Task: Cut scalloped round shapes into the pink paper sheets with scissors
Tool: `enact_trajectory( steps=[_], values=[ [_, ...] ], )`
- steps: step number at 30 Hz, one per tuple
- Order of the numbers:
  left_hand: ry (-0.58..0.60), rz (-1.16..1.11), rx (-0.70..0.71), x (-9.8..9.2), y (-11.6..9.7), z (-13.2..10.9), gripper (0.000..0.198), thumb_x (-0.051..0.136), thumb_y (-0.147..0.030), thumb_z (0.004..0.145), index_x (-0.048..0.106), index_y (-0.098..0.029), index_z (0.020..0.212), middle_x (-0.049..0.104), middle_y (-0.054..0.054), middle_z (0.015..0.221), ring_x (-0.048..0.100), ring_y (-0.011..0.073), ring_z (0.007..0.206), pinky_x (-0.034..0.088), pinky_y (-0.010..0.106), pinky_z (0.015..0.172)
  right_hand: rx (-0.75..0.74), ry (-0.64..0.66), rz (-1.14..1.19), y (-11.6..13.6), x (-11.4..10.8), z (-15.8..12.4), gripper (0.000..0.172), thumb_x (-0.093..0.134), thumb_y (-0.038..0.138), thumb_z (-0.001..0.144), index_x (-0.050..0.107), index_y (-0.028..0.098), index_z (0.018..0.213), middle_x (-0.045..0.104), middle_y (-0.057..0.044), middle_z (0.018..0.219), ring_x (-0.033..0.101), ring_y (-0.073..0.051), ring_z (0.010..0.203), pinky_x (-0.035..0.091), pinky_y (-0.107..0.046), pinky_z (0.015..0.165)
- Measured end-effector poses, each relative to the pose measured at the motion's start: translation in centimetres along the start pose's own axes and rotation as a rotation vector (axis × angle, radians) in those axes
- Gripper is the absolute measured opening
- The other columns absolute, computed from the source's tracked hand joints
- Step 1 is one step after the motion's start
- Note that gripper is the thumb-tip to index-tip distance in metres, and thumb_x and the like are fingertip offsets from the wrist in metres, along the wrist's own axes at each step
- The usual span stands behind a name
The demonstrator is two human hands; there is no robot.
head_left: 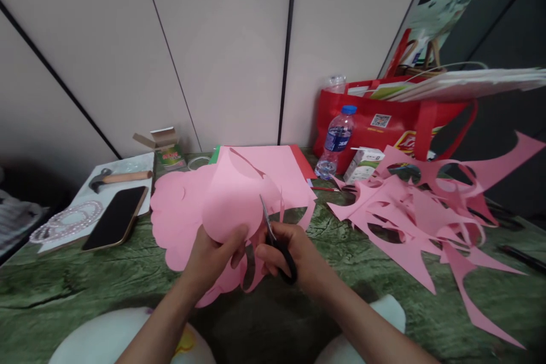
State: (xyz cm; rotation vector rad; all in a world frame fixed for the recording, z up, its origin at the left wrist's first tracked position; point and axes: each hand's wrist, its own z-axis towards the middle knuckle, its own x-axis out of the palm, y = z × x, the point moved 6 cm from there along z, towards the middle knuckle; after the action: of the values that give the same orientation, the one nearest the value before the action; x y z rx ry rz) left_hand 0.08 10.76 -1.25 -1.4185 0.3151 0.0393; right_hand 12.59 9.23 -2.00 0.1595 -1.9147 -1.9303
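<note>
My left hand (219, 256) pinches a sheet of pink paper (234, 199) by its lower edge, thumb on top. The sheet has a rounded outline, and thin curved offcuts hang from it. My right hand (290, 253) is closed round the black handles of a pair of scissors (282, 256). Their blades point up and to the left, against the pink paper; how far apart they are is hard to tell. Beneath and left of my left hand lie several pink cut-out shapes (174, 216) with scalloped edges. Behind the held sheet, more flat pink paper (285, 168) rests on the table.
Pink scraps (396, 210) are heaped at the right. Behind them stand a small carton (364, 165), a water bottle (336, 145) and a red bag (384, 119). At the left lie a hammer (123, 177), a phone (117, 216) and a bead string (70, 219), near a small open box (168, 151).
</note>
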Motion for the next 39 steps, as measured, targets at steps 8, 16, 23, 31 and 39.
enact_trajectory(
  steps=[8, 16, 23, 31, 39],
  values=[
    [0.047, 0.026, -0.04, 0.57, -0.18, 0.01, 0.037, 0.055, -0.035, 0.08, 0.051, -0.017, 0.047, 0.047, -0.004, 0.036, 0.047, 0.0099, 0.039, 0.04, 0.022, 0.047, 0.03, 0.011, 0.021, 0.0, 0.33, -0.01, 0.031, 0.071, 0.042, 0.064, 0.053, 0.016, 0.065, 0.048, 0.006, 0.05, 0.043, -0.009, 0.046, 0.034, -0.023, 0.045],
    [0.081, 0.032, -0.07, 0.56, -0.31, -0.05, 0.033, 0.059, -0.032, 0.075, 0.051, -0.016, 0.047, 0.042, -0.006, 0.033, 0.038, 0.0073, 0.034, 0.033, 0.021, 0.04, -0.034, -0.013, 0.039, 0.07, -0.11, 0.25, 0.032, 0.076, 0.038, 0.058, 0.054, 0.016, 0.066, 0.046, 0.005, 0.059, 0.041, -0.01, 0.055, 0.036, -0.024, 0.055],
    [0.028, -0.014, -0.053, 0.32, -0.06, 0.02, 0.03, 0.058, -0.028, 0.074, 0.05, -0.016, 0.048, 0.044, -0.005, 0.035, 0.038, 0.0068, 0.035, 0.032, 0.021, 0.039, 0.004, -0.026, 0.009, 0.02, -0.26, 0.17, 0.035, 0.079, 0.038, 0.055, 0.053, 0.016, 0.063, 0.039, 0.006, 0.056, 0.035, -0.008, 0.05, 0.032, -0.022, 0.049],
    [0.044, -0.007, -0.056, 0.27, 0.17, -0.09, 0.03, 0.059, -0.029, 0.073, 0.051, -0.016, 0.047, 0.045, -0.004, 0.035, 0.039, 0.0073, 0.035, 0.032, 0.021, 0.039, 0.009, -0.028, 0.01, -0.19, -0.26, 0.18, 0.032, 0.076, 0.04, 0.057, 0.056, 0.016, 0.065, 0.046, 0.004, 0.057, 0.04, -0.009, 0.052, 0.032, -0.023, 0.049],
    [0.0, 0.005, -0.064, 0.25, -0.57, -0.16, 0.032, 0.058, -0.029, 0.07, 0.047, -0.017, 0.043, 0.042, -0.004, 0.033, 0.038, 0.0072, 0.034, 0.031, 0.022, 0.038, 0.043, -0.049, -0.009, -0.41, -0.4, 0.12, 0.029, 0.074, 0.036, 0.059, 0.056, 0.016, 0.064, 0.049, 0.004, 0.055, 0.04, -0.009, 0.05, 0.029, -0.023, 0.047]
  ],
)
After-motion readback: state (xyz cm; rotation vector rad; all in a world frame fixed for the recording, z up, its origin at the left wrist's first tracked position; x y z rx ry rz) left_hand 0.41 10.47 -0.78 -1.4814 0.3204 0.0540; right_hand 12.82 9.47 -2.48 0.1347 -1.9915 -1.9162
